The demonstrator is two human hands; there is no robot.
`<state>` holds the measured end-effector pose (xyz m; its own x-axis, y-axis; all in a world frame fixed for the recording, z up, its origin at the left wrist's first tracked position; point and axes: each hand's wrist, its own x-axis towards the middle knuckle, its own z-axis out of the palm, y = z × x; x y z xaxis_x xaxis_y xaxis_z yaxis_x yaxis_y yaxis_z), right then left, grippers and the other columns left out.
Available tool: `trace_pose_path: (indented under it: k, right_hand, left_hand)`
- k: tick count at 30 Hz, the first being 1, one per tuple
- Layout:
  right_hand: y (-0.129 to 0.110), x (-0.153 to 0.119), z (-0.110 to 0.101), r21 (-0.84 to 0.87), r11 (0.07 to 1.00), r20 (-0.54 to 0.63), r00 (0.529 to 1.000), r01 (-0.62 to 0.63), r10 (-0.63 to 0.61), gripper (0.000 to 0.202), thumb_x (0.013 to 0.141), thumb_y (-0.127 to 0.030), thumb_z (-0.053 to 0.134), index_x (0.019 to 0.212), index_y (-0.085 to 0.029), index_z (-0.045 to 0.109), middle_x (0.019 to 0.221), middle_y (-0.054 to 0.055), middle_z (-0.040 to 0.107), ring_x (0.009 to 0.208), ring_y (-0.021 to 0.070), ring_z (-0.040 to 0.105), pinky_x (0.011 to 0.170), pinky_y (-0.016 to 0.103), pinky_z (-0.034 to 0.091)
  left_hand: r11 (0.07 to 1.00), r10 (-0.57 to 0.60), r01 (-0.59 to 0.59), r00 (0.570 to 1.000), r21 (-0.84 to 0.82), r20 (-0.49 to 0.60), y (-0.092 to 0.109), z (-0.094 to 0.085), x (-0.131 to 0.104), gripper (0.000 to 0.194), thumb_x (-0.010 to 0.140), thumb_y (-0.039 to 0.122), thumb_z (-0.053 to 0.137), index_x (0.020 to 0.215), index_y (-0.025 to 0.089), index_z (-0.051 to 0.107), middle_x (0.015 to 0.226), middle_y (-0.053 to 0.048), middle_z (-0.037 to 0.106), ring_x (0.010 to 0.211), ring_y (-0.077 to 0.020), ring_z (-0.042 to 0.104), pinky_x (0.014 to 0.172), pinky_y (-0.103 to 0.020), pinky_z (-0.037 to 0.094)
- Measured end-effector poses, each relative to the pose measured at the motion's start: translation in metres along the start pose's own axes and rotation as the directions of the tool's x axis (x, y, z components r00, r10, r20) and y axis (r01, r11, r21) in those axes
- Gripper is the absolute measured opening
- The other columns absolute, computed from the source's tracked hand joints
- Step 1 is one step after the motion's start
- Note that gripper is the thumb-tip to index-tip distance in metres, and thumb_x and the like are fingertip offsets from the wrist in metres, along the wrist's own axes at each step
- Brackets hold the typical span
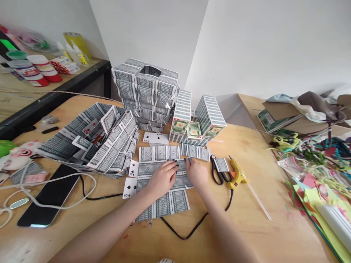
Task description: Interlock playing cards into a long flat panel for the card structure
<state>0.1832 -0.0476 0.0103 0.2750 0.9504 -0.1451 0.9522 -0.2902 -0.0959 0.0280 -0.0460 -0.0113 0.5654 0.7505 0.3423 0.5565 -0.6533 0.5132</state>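
Grey-backed playing cards (163, 204) lie joined in rows on the wooden table, with a four and a three of spades (129, 188) face up along the left side. My left hand (162, 178) rests on the middle rows, its fingers bent and close together, pressing on the cards. Just right of it, my right hand (196, 171) is closed at the right edge of the upper row, thumb and fingers on a card there. Above both hands are short strips of cards (159, 153) (194, 151).
Behind stand a tall card-covered box (149, 91) and stacked card packs (181, 113). At left are an open card-built container (109, 138) and a phone (51, 199). Black scissors (216, 175) and a yellow glue gun (239, 176) with its cord lie at right, beside coloured scraps (320, 204).
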Motion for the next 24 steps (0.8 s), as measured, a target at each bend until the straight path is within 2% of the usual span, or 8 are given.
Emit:
trace_pose_path:
  k: [4,7,11,15,19,24]
  right_hand:
    - [-0.002,-0.003,-0.005,0.149,0.988,0.041,0.998,0.045,-0.051,0.025,0.088,-0.031,0.037,0.091,-0.012,0.053,0.072,0.012,0.064,0.064,0.0219,0.062,0.052,0.026,0.037]
    - [-0.002,-0.011,-0.01,0.277,0.952,0.035,0.988,0.133,-0.148,0.019,0.078,-0.018,0.046,0.096,-0.012,0.051,0.079,0.01,0.063,0.075,0.0214,0.061,0.061,0.027,0.042]
    - [-0.005,-0.036,-0.003,0.436,0.86,-0.089,0.963,0.266,-0.252,0.034,0.072,-0.011,0.044,0.106,-0.014,0.05,0.1,0.011,0.058,0.098,0.0229,0.052,0.081,0.034,0.043]
    - [-0.008,-0.066,0.015,0.461,0.845,-0.25,0.954,0.27,-0.168,0.048,0.071,-0.003,0.034,0.118,-0.012,0.042,0.111,0.014,0.052,0.101,0.0239,0.048,0.087,0.041,0.041]
    - [-0.005,-0.073,0.021,0.466,0.839,-0.248,0.952,0.28,-0.18,0.039,0.072,-0.001,0.033,0.106,-0.016,0.045,0.099,0.011,0.052,0.089,0.022,0.051,0.077,0.036,0.045]
    - [0.011,-0.051,0.007,0.404,0.884,-0.162,0.97,0.235,-0.184,0.024,0.075,-0.005,0.036,0.089,-0.018,0.05,0.087,0.008,0.056,0.084,0.0206,0.053,0.07,0.029,0.043]
  left_hand:
    - [1.0,-0.002,0.002,1.0,-0.008,-0.006,-0.001,0.0,0.001,0.027,0.083,0.015,0.044,0.102,0.016,0.062,0.112,-0.008,0.061,0.113,-0.0229,0.05,0.094,-0.043,0.046]
    - [1.0,-0.013,0.013,1.0,-0.004,0.0,-0.001,-0.001,0.001,0.026,0.082,0.014,0.045,0.102,0.015,0.062,0.11,-0.008,0.061,0.112,-0.0231,0.05,0.094,-0.042,0.046]
    - [1.0,0.001,-0.001,1.0,0.018,0.006,0.0,-0.003,0.001,0.027,0.082,0.013,0.044,0.103,0.014,0.061,0.11,-0.009,0.061,0.111,-0.0229,0.05,0.092,-0.04,0.047]
    - [0.996,0.026,-0.027,1.0,0.085,0.016,0.002,-0.004,0.001,0.028,0.083,0.013,0.041,0.106,0.015,0.059,0.112,-0.009,0.06,0.112,-0.023,0.05,0.092,-0.041,0.047]
    - [0.978,0.015,-0.031,0.997,0.206,0.08,0.008,-0.003,-0.001,0.032,0.083,0.011,0.039,0.111,0.011,0.055,0.117,-0.012,0.057,0.116,-0.0244,0.047,0.097,-0.041,0.041]
    - [0.932,-0.104,0.029,0.976,0.361,0.19,0.033,-0.002,-0.01,0.042,0.079,0.006,0.038,0.119,0.005,0.049,0.129,-0.018,0.047,0.125,-0.0296,0.036,0.101,-0.045,0.034]
